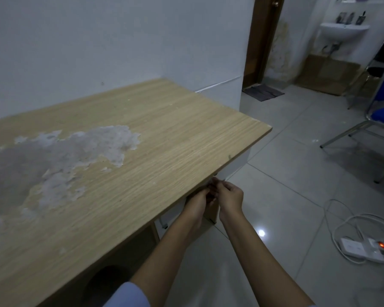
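A light wooden desk (175, 134) with a large patch of peeled, whitish surface (80, 151) fills the left of the view. Both my hands reach under its front right edge. My left hand (197, 201) is partly tucked beneath the desktop, fingers curled. My right hand (227, 194) is just right of it, fingers curled toward a small pale thing (215, 180) at the edge. What the fingers hold is too small and dark to tell. A wooden side panel (212, 212) of the desk shows below the hands.
White wall behind the desk. Grey tiled floor (286, 173) to the right. A blue chair with metal legs (377, 120) stands at far right. A white power strip (368, 249) with a lit red switch and cables lies on the floor. Doorway, doormat and sink at the back.
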